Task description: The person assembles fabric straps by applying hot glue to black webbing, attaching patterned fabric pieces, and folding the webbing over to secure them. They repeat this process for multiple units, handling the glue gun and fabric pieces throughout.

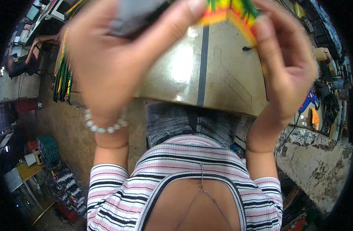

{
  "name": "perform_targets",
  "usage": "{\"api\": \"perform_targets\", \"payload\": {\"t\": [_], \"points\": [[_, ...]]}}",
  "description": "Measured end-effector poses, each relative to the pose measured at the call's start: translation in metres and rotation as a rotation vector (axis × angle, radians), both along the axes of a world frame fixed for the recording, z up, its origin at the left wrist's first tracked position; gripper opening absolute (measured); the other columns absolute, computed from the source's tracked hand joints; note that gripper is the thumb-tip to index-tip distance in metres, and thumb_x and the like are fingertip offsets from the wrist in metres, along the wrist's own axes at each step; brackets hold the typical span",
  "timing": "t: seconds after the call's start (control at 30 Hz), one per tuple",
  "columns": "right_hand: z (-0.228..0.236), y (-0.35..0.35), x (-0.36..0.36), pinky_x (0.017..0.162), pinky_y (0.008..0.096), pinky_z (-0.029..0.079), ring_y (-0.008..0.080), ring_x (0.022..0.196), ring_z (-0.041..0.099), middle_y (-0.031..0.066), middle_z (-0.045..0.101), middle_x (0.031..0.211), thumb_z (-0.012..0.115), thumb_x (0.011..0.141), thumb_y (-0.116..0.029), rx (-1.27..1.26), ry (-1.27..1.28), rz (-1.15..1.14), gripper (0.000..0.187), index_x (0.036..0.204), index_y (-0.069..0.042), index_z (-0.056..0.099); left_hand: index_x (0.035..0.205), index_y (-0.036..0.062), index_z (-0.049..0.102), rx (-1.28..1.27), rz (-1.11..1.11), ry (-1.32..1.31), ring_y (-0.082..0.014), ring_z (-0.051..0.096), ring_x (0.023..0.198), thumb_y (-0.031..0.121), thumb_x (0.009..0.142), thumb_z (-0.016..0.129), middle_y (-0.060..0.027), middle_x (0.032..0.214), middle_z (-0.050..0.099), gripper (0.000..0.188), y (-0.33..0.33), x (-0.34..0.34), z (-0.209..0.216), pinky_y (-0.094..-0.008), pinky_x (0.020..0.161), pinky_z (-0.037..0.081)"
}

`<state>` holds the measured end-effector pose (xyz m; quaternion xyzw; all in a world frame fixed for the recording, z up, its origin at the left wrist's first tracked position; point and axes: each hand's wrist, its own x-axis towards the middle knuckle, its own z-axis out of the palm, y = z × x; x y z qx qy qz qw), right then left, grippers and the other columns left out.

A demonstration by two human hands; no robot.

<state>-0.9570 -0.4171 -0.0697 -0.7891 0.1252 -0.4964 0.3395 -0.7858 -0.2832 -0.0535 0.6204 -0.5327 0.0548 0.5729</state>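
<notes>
A green, yellow and red patterned band (238,21), bent at an angle, is held up over the table near the top edge. My right hand (286,65) pinches its right end between thumb and fingers. My left hand (111,65), blurred and wearing a pale bead bracelet, is curled with its thumb tip against the band's left end. A dark, shiny object (140,15) shows between the left thumb and fingers; blur and the picture edge hide what it is. A small black tip (246,48) shows beside the band's lower end.
The glossy tan table (168,73) has a dark stripe (203,65) and pencilled outlines. Several similar coloured strips (63,81) hang off its left side. A blue glue gun (309,101) lies at right, near an orange piece (315,118). Another person (24,63) sits at far left.
</notes>
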Motion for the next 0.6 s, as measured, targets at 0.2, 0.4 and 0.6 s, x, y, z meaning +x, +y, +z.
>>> {"api": "perform_targets", "payload": {"t": [0.2, 0.4, 0.6], "points": [[-0.097, -0.009, 0.017, 0.071, 0.0274, 0.051, 0.0119, 0.078, 0.064, 0.0092, 0.072, 0.089, 0.072, 0.089, -0.016, 0.590, 0.441, -0.173, 0.022, 0.106, -0.003, 0.073, 0.091, -0.0020, 0.074, 0.560, 0.035, 0.335, -0.0067, 0.062, 0.067, 0.025, 0.083, 0.080, -0.0040, 0.075, 0.072, 0.028, -0.045, 0.001, -0.108, -0.0246, 0.061, 0.050], [-0.145, -0.014, 0.006, 0.079, 0.0351, 0.052, 0.0279, 0.087, 0.068, 0.0161, 0.070, 0.094, 0.070, 0.087, -0.013, 0.253, 0.492, -0.261, 0.017, 0.099, 0.000, 0.072, 0.090, -0.0027, 0.073, 0.632, 0.043, 0.187, -0.0246, 0.066, 0.064, 0.030, 0.082, 0.077, -0.0203, 0.074, 0.069, 0.034, -0.051, -0.002, -0.153, -0.0353, 0.061, 0.051], [-0.146, -0.013, 0.004, 0.077, 0.0314, 0.051, 0.0233, 0.083, 0.066, 0.0138, 0.068, 0.092, 0.071, 0.087, -0.011, 0.156, 0.508, -0.281, 0.018, 0.100, 0.001, 0.071, 0.087, -0.0034, 0.071, 0.619, 0.022, 0.237, -0.0414, 0.065, 0.065, 0.031, 0.081, 0.075, -0.0271, 0.072, 0.064, 0.035, -0.055, -0.005, -0.148, -0.0441, 0.059, 0.050]]}}
